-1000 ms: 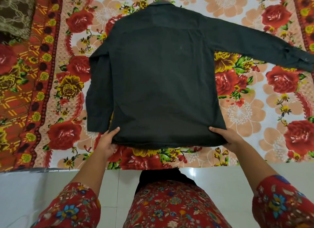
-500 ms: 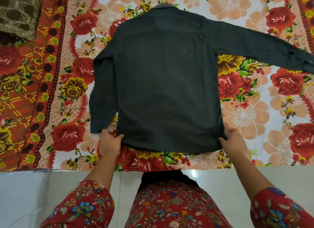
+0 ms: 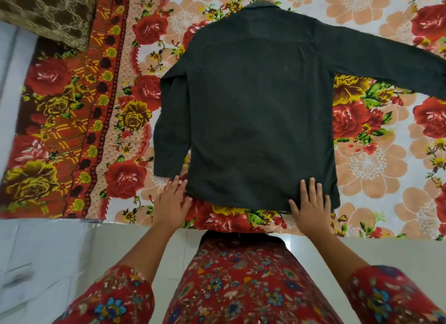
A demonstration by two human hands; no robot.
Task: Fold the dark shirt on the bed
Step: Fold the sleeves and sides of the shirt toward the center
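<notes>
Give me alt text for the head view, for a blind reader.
A dark shirt lies back-up on a floral bedsheet, one sleeve alongside its body, the other stretched out right. The left hand and right hand rest flat at its near hem.

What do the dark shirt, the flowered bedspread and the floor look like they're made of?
Dark shirt: woven cloth, likely cotton, matte; it lies flat with soft creases and no shine.
Flowered bedspread: printed fabric, maybe slightly plush; the blur leaves that open.
Floor: glossy pale tiles, shown by grout lines and reflections.
</notes>
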